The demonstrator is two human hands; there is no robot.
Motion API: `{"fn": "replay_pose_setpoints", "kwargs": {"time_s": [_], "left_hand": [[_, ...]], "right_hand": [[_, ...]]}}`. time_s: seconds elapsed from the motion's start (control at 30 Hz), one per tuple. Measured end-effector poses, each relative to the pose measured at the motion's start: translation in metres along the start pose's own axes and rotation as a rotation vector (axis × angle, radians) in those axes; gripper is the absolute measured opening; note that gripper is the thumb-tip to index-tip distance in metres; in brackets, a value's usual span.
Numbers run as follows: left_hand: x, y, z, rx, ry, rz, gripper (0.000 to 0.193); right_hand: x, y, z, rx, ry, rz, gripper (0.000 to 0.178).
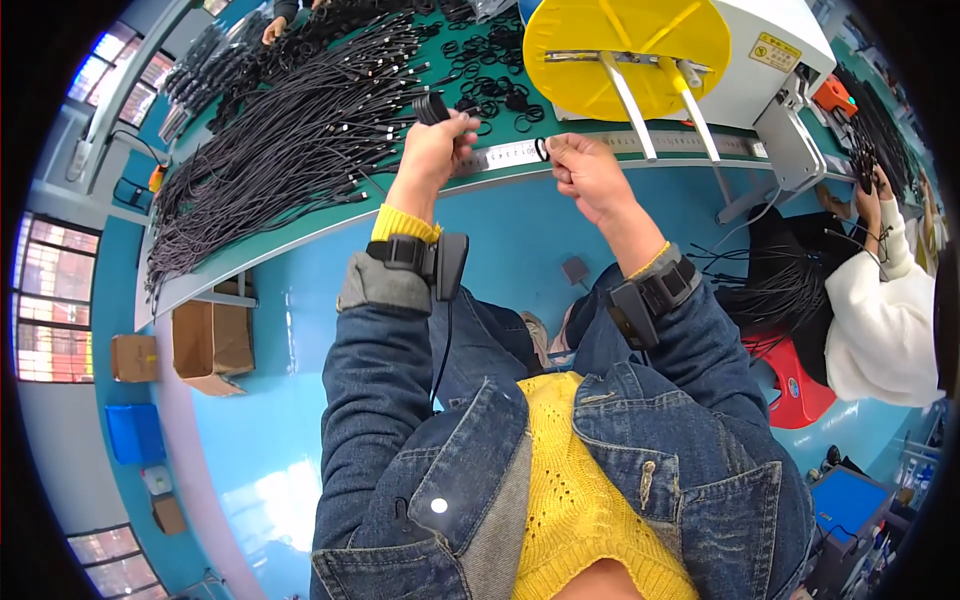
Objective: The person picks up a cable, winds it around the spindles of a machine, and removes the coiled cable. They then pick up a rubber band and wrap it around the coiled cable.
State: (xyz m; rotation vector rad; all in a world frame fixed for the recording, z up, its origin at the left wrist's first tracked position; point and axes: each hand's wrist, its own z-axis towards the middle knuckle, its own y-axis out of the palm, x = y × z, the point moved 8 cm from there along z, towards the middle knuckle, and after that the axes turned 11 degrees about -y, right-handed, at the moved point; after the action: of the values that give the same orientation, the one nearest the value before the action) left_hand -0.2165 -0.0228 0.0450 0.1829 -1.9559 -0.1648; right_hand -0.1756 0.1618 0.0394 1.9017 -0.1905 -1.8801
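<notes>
My left hand (432,152) is closed around a small coiled black cable (430,108), whose loops stick out above the fingers. My right hand (592,178) pinches a thin black loop (541,149) between thumb and fingertips; whether it is a cable end or a tie cannot be made out. Both hands are over the near edge of the green-topped table, apart from each other. Beneath and between them a metal ruler strip (510,154) runs along that edge. Left of my left hand lies a wide spread of straight black cables (290,150) with pale connectors.
Several coiled black cables (505,95) lie beyond my hands. A yellow disc (600,40) with protruding metal rods (630,110) juts from a white machine (775,70) on the right. A co-worker's hand (274,30) is at far left; another person in a white sleeve (870,320) handles cables at right.
</notes>
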Motion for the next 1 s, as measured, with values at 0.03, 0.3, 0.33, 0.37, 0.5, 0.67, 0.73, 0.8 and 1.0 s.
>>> {"fn": "replay_pose_setpoints", "kwargs": {"time_s": [0.03, 0.3, 0.33, 0.37, 0.5, 0.67, 0.73, 0.8, 1.0], "left_hand": [[0.001, 0.001, -0.007, 0.027, 0.040, 0.053, 0.009], [-0.024, 0.066, -0.084, -0.219, 0.020, -0.199, 0.007], [-0.027, 0.066, -0.085, -0.220, 0.018, -0.200, 0.007], [-0.031, 0.065, -0.085, -0.209, 0.047, -0.136, 0.007], [-0.044, 0.045, -0.085, -0.149, 0.112, -0.014, 0.009], [-0.054, 0.038, -0.097, -0.187, 0.073, 0.033, 0.010], [-0.064, 0.045, -0.108, -0.240, 0.037, 0.058, 0.010], [-0.078, 0.056, -0.110, -0.320, -0.103, 0.023, 0.011], [-0.094, 0.064, -0.128, -0.433, -0.276, 0.165, 0.012]], "right_hand": [[-0.002, 0.000, -0.001, 0.004, -0.007, 0.001, 0.012], [-0.003, 0.022, -0.023, -0.134, 0.031, 0.111, 0.013], [-0.001, 0.022, -0.027, -0.137, 0.044, 0.084, 0.013], [0.002, 0.022, -0.030, -0.140, 0.057, 0.056, 0.014], [0.004, 0.029, -0.044, -0.198, -0.023, 0.055, 0.014], [0.020, 0.040, -0.101, -0.404, 0.173, 0.185, 0.019], [0.025, 0.028, -0.104, -0.420, 0.206, 0.183, 0.019], [0.028, 0.017, -0.098, -0.457, 0.246, 0.168, 0.020], [-0.035, 0.026, -0.080, -0.541, 0.001, -0.560, 0.028]]}}
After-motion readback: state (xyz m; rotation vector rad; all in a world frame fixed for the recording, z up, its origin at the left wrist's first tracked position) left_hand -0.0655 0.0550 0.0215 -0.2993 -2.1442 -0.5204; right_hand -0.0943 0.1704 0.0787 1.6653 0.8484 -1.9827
